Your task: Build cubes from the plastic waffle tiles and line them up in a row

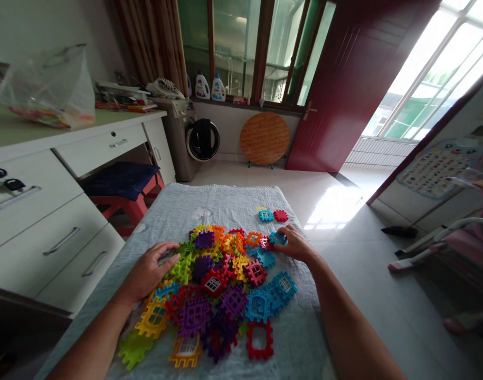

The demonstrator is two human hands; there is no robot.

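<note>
A heap of colourful plastic building pieces lies on a cloth-covered table (225, 198), with purple pieces (195, 315), yellow pieces (153, 317) and a red square frame (259, 339) toward the near side. My left hand (150, 269) rests at the heap's left edge, fingers apart beside green pieces (181, 269), holding nothing. At the heap's right edge, my right hand (293, 244) has its thumb and fingers closed on a blue piece (278, 238). Beyond it lie another blue piece (265, 215) and a red piece (281, 215), close together and apart from the heap.
A stool (122, 181) with a dark cushion stands left of the table, by a white drawer desk (67, 232). Behind are a washing machine (181, 138) and a round wooden board (265, 138). A pink chair (463, 238) stands at the right.
</note>
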